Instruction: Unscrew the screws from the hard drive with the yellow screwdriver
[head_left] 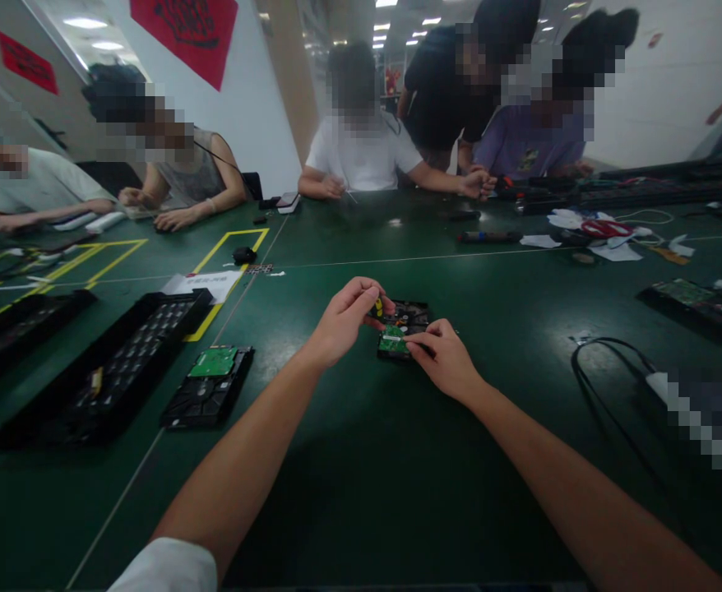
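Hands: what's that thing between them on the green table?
Head view: a hard drive with a green board, between the left hand, pinching a yellow tool, and the right hand.

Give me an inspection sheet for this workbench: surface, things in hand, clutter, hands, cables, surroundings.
Surface: green table, yellow tape outlines at left.
Job's things: hard drive with green circuit board, under both hands.
Clutter: second hard drive and long black tray at left; papers far right.
Hands: left hand pinches small yellow tool over the drive; right hand touches the board.
Cables: black cable looped at right.
Surroundings: people seated across the table; red hangings on wall.
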A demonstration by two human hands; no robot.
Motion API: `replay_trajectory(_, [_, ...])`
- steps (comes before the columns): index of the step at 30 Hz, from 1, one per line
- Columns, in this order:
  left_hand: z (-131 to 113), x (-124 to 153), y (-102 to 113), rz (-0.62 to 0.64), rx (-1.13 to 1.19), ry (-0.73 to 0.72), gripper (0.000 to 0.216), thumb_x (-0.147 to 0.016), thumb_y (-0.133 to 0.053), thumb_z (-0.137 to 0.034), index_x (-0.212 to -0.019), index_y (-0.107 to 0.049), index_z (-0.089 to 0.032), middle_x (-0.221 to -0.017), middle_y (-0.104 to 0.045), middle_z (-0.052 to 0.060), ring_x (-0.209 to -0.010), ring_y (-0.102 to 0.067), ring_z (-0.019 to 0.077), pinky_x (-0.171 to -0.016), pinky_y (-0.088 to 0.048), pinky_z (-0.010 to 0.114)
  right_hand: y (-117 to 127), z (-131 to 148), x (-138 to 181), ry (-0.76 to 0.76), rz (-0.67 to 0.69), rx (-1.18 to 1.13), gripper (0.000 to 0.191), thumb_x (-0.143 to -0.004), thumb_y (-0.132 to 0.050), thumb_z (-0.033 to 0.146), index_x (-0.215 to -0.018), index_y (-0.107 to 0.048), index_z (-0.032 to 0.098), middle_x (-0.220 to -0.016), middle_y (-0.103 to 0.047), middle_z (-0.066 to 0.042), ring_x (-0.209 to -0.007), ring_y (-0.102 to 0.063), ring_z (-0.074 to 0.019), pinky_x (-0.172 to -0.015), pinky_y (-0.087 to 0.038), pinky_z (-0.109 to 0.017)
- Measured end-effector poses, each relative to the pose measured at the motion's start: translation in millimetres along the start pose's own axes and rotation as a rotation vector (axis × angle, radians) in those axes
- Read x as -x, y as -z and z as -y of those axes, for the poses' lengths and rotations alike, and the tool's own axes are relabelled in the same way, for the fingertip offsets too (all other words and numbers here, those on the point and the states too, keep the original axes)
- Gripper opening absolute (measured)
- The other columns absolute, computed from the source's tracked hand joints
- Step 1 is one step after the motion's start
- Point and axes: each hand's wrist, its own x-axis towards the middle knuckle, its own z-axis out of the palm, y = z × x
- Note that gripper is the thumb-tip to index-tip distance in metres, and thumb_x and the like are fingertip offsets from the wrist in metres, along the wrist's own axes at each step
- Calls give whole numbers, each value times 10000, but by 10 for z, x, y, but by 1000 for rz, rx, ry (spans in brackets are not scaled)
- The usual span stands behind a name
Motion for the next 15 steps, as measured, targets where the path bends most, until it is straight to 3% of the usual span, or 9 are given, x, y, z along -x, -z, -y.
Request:
replay_trajectory(5, [33,-8,17,8,2,-6,235,-1012,-567,-410,-1070,-593,-184,-986,-715,89,-939,-700,213,-707,-582,310,-57,11,-23,-138,-62,-46,288,-987,-628,447,-1141,-770,249,-1143,-545,-92,-949,-620,-228,-834,-547,-404])
replay_trajectory(11, [10,1,9,16,-2,-5,230,-1015,-565,-409,-1069,-594,-187,-983,-714,86,-945,-703,213,-709,-577,307,-50,23,-34,-297,-117,-78,632,-897,-717,533,-1397,-600,163,-1290,-566,-172,-963,-670,-271,-841,-577,-447])
replay_trajectory(15, [-3,9,9,5,-1,-3,241,-1007,-577,-420,-1069,-600,-189,-986,-710,85,-946,-699,210,-711,-583,303,-53,8,-36,-288,-106,-57,686,-921,-686,540,-1471,-558,151,-1339,-604,-206,-1002,-681,-304,-864,-573,-476])
